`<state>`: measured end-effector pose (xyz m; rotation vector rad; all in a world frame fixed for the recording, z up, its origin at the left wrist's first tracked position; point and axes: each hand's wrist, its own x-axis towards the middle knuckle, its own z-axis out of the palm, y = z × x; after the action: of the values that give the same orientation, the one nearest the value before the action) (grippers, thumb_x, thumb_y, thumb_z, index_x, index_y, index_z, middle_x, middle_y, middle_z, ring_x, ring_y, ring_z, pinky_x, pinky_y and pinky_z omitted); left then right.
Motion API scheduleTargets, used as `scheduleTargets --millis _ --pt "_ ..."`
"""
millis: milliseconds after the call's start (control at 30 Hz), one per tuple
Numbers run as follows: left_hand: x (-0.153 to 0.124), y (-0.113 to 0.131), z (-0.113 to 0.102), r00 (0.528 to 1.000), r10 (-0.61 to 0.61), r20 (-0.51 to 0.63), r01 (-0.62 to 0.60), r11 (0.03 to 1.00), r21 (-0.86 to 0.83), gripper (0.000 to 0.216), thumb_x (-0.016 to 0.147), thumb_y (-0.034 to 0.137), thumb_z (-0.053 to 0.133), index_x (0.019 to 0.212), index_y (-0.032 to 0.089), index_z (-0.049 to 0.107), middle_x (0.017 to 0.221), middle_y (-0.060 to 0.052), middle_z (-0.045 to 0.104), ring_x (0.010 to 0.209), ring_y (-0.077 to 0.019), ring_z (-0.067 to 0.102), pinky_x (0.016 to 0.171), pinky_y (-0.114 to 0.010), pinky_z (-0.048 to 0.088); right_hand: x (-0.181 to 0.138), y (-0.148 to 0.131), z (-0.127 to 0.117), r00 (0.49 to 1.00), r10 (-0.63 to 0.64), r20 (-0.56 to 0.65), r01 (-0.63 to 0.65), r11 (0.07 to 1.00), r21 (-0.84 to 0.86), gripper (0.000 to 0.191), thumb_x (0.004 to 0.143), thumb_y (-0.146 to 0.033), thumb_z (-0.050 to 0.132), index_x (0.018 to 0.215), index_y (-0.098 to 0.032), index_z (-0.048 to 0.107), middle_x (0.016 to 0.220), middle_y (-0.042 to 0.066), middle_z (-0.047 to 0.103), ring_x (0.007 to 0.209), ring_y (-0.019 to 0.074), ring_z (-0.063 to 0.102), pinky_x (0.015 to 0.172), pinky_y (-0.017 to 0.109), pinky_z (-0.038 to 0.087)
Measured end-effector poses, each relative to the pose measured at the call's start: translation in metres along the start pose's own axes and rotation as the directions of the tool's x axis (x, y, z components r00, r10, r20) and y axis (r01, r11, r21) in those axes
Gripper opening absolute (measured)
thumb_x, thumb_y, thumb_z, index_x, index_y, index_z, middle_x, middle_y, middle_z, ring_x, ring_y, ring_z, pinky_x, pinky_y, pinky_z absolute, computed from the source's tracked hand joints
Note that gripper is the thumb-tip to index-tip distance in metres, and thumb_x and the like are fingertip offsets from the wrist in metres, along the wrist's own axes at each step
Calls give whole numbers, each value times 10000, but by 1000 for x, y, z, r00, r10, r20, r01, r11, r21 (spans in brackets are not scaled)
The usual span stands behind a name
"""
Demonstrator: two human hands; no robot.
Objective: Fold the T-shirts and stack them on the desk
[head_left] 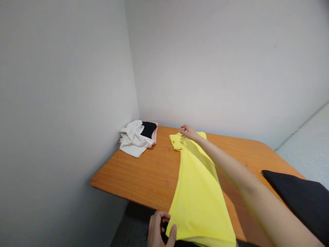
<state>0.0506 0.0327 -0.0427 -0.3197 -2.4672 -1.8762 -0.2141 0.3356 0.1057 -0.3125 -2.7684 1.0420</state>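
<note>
A yellow shirt [196, 188] lies lengthwise on the wooden table [144, 171], folded into a long strip, with its near end hanging over the front edge. My right hand [189, 132] reaches to the shirt's far end, fingers spread and resting on the fabric near the sleeve. My left hand [160, 230] is at the bottom of the view, off the table's front edge, its thumb and fingers pinched on the shirt's near hem.
A heap of white, black and pink clothes [137, 137] sits in the table's far left corner against the walls. A black garment [298, 199] lies on the right side of the table. A pale mattress [311, 147] is to the right.
</note>
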Motion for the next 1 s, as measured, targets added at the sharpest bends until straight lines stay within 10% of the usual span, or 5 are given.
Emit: scheduleTargets --millis 167,467,767,1000 --pt "-4 4 -10 995 -36 98 35 999 12 289 849 502 572 837 213 567 838 -34 609 850 -217 600 802 -313 463 -116 40 -32 989 -114 97 112 993 24 144 884 -211 610 1022 -172 624 891 25 676 768 137 630 698 226 469" --pt "-6 19 -18 943 -183 279 226 965 -131 352 850 538 598 808 188 588 762 -5 604 755 -181 562 696 -228 442 -357 62 -43 918 -230 322 282 952 -123 121 947 -297 556 893 -196 593 861 36 591 792 176 552 684 284 418" --pt "-7 33 -17 936 -212 280 267 948 -174 396 845 570 591 755 190 525 700 24 522 678 -139 471 610 -196 388 -406 76 -9 937 -341 81 349 892 -287 71 943 -189 508 967 -200 574 987 75 520 886 221 483 774 363 427" --pt "-9 43 -21 935 -215 282 272 945 -182 407 833 586 598 757 193 522 688 31 509 664 -137 467 599 -197 382 -422 74 1 825 -557 -94 505 802 -320 179 930 -108 415 838 -198 539 870 62 557 796 197 500 715 342 394"
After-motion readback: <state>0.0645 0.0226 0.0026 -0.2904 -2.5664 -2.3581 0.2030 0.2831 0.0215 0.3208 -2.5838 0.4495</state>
